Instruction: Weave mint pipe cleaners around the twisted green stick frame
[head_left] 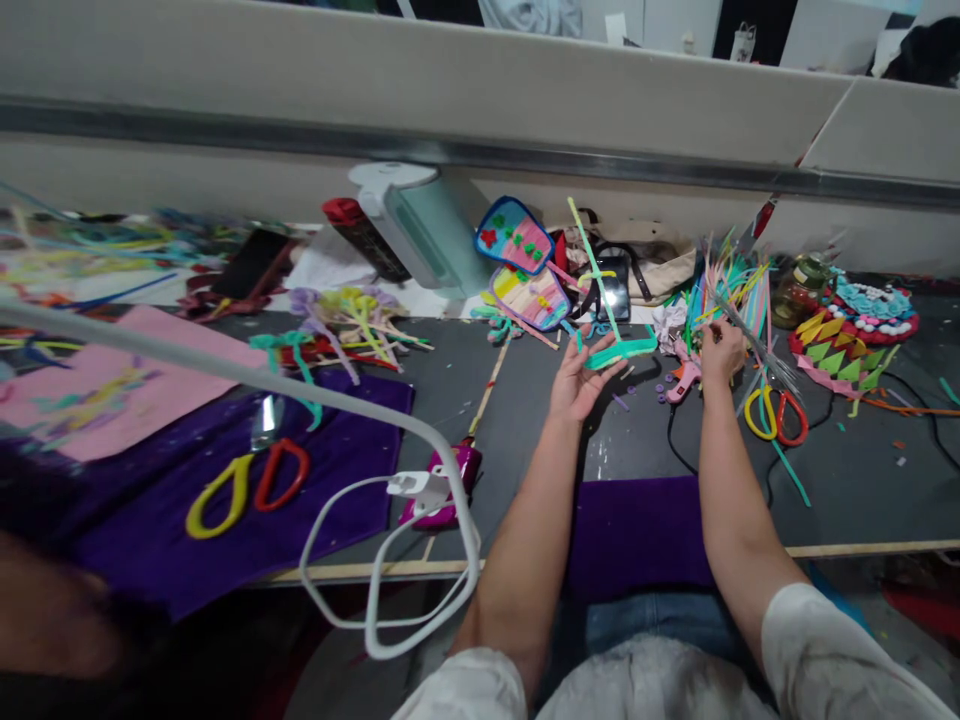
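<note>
My left hand (576, 380) holds a pipe-cleaner piece (621, 352), a teal loop with a pale yellow-green stem standing up from it. The piece lies across my fingers, and the thumb is raised beside it. My right hand (723, 352) is closed, with curled fingers, at the front of a bundle of coloured pipe cleaners (731, 285). What sits between its fingertips is too small to make out. A pink glue gun (684, 375) lies just left of my right hand. Thin silvery strands (765, 350) lie at its right.
Scissors with yellow and red handles (778, 415) lie right, near a glass jar (801, 290). Another pair of scissors (247, 487) rests on purple cloth (330, 520) at left. A white cable (360, 410) loops across the front. Finished pipe-cleaner crafts (517, 235) stand behind. Someone's blurred arm (52, 610) is lower left.
</note>
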